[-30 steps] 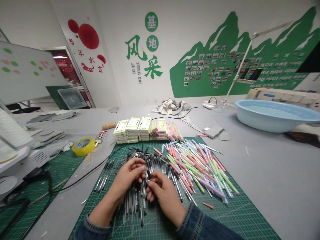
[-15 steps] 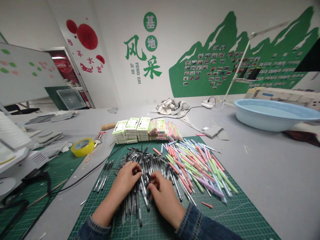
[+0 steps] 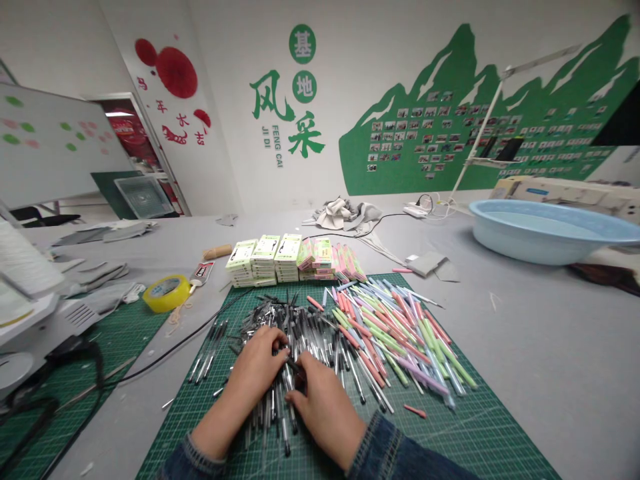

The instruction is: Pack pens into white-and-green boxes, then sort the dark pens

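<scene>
Both hands are over a heap of clear pens with black caps (image 3: 273, 393) on a green cutting mat (image 3: 435, 440). My left hand (image 3: 263, 360) is at the left of the heap, its fingers curled and closed; whatever is between the fingertips is hidden. Close beside it, my right hand (image 3: 323, 400) pinches a small black pen cap (image 3: 294, 365), which points toward the left fingertips. Whether the left fingers touch that cap, I cannot tell. To the right lies a pile of pastel pens (image 3: 400, 327) in pink, green, blue and purple.
Stacked small boxes (image 3: 265, 257) stand behind the pens. At the left are yellow tape (image 3: 167, 293), a glue tube (image 3: 203, 273) and a black cable (image 3: 165, 357). A blue basin (image 3: 540, 233) sits at the back right. One pink cap (image 3: 415, 411) lies alone on the mat.
My right hand has shifted slightly left and the black cap has turned toward my left hand. My left hand has moved a little right, so the fingertips are closer together.
</scene>
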### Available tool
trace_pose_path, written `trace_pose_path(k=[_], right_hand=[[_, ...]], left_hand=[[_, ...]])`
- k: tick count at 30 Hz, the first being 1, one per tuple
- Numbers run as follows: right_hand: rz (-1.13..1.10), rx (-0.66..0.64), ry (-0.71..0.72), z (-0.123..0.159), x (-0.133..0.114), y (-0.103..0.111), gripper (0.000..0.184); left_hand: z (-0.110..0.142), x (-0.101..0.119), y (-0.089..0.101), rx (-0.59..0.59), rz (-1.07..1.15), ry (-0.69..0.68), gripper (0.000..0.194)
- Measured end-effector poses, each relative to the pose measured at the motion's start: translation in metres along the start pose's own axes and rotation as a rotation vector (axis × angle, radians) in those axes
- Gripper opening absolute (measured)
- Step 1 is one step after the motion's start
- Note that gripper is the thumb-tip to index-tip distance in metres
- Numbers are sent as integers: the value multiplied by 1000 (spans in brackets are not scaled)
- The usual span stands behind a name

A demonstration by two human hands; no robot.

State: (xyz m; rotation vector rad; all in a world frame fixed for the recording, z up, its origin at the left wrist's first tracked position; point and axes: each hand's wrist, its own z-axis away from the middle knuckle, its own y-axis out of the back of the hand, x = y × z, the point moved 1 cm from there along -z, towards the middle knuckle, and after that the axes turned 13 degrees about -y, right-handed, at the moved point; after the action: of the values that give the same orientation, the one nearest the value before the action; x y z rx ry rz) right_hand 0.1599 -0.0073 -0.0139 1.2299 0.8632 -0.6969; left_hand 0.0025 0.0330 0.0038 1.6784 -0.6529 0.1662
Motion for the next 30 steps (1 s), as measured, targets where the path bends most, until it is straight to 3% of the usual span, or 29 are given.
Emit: trace_pose_path(k=[7,11,16,21,23,30], right_hand=[[-58,35,-83,-9,2,-1,25],[-186,26,-137,-13,1,-1,25],[-279,-15,-105,-12,-2,4,22],[-385,-94,-22,-6,-7,8,8],[-427,-122,10,-5,-9,9,11],[-494,-188,32,-4,-11,10,22]], left_hand=[[-1,-9,5,49,155,93,12],[2,-15,8,89,450,186,23],[4,-7,10,99,858,274,28],[3,-4,28,393,1223,289,24],[3,-5,35,485,1344,260,21],[4,-8,35,518,1395,250,19]])
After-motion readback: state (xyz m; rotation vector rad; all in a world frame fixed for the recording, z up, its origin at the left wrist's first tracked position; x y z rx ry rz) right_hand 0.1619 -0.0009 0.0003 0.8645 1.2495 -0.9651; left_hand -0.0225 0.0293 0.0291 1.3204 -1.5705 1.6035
